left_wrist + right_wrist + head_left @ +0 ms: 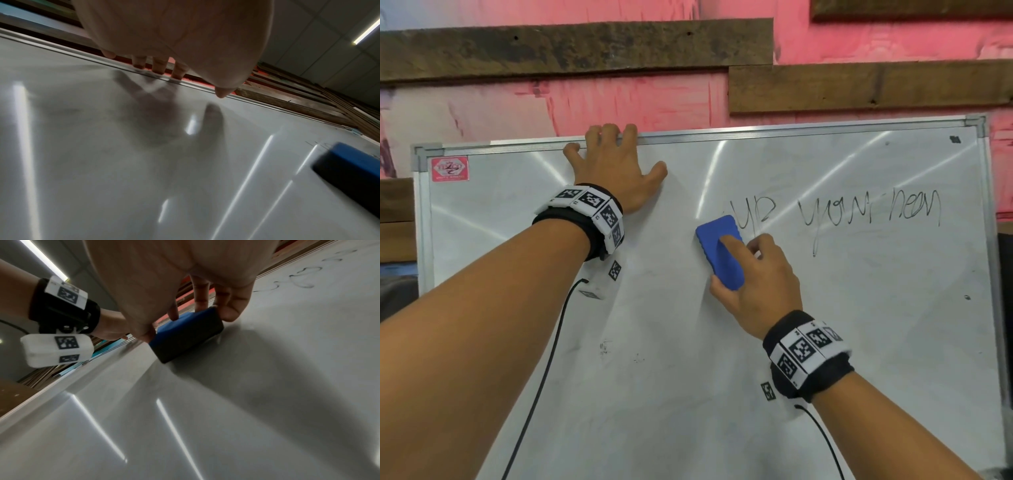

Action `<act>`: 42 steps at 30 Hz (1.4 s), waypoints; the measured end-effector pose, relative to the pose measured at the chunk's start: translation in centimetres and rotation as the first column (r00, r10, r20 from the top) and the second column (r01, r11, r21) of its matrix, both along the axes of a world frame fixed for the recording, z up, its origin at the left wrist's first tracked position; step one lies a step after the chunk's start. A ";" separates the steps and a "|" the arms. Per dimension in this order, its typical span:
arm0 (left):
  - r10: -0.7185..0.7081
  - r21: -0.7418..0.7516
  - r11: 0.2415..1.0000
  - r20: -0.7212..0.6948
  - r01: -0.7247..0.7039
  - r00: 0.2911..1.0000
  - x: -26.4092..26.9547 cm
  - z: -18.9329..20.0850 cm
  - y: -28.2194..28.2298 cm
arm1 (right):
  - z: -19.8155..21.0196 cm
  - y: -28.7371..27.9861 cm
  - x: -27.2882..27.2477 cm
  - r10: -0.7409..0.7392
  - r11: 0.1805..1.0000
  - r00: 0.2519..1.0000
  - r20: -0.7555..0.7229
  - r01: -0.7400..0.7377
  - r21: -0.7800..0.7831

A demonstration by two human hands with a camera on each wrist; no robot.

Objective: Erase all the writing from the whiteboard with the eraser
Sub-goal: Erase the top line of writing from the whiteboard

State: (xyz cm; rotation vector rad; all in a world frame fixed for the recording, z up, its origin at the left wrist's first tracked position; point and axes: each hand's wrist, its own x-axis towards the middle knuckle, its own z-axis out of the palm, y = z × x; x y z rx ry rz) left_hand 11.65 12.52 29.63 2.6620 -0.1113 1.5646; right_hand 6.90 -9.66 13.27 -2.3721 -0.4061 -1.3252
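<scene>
The whiteboard [688, 342] fills most of the head view, and honestly there's just one line of writing [835, 214] left, sitting right of centre in the upper half. Everything left of it looks wiped, just faint smudges.

The eraser [717, 251] is blue and sits mid-frame, its upper right corner just touching the first letters. The right hand [756, 284] grips it, thumb on the near side and fingers curled round the far edge. In the right wrist view the dark felt face [185, 340] looks tilted, with one edge lifted off the board, though it's hard to be sure. So the tip here would be to lay the felt flat, press evenly, and sweep toward the right of the frame along the line, overlapping passes so no ghost strokes stay behind.

The left hand [613, 168] is up at the upper left of the frame, fingers [158, 66] spread and hooked over the top frame [756, 132], palm against the board. That's probably steadying it, which is smart if the board wobbles under pressure. It's well apart from the eraser, so nothing blocks the sweep.
</scene>
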 end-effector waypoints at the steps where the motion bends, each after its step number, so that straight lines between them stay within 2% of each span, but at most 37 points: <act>1: -0.009 0.012 1.000 -0.003 0.009 1.000 0.0 0.1 -0.4 | 0.7 0.0 0.2 -0.004 1.000 1.000 0.001 0.004 0.010; 5: -0.031 0.050 0.998 -0.008 0.032 0.999 0.1 0.4 -1.6 | 2.4 0.1 0.6 -0.002 1.000 1.000 -0.002 0.002 0.020; 13: 0.020 0.047 0.999 -0.061 -0.017 0.998 0.2 0.4 -2.6 | -1.1 -0.4 -0.2 0.036 0.999 0.999 -0.016 -0.036 -0.034; 21: 0.025 -0.033 0.999 -0.194 -0.032 0.981 -0.3 1.1 -3.4 | 1.5 -0.5 0.9 0.014 1.000 1.000 -0.005 -0.014 -0.022; 27: 0.022 -0.068 0.997 -0.239 -0.039 0.971 -0.6 1.6 -3.9 | -0.2 -1.0 0.0 0.009 1.000 0.999 -0.040 -0.009 -0.003; 30: 0.021 -0.079 0.996 -0.250 -0.042 0.968 -0.8 1.7 -4.2 | 0.2 -1.3 0.0 -0.004 1.000 0.999 -0.036 0.004 -0.007; 37: 0.007 -0.090 0.996 -0.230 -0.028 0.973 -0.8 1.6 -4.3 | 3.8 -1.3 1.0 -0.019 1.000 0.999 -0.030 0.019 0.011; 42: 0.006 -0.073 0.997 -0.221 -0.022 0.975 -0.8 1.6 -4.2 | 1.1 -1.9 0.0 -0.014 1.000 0.997 -0.072 0.015 0.014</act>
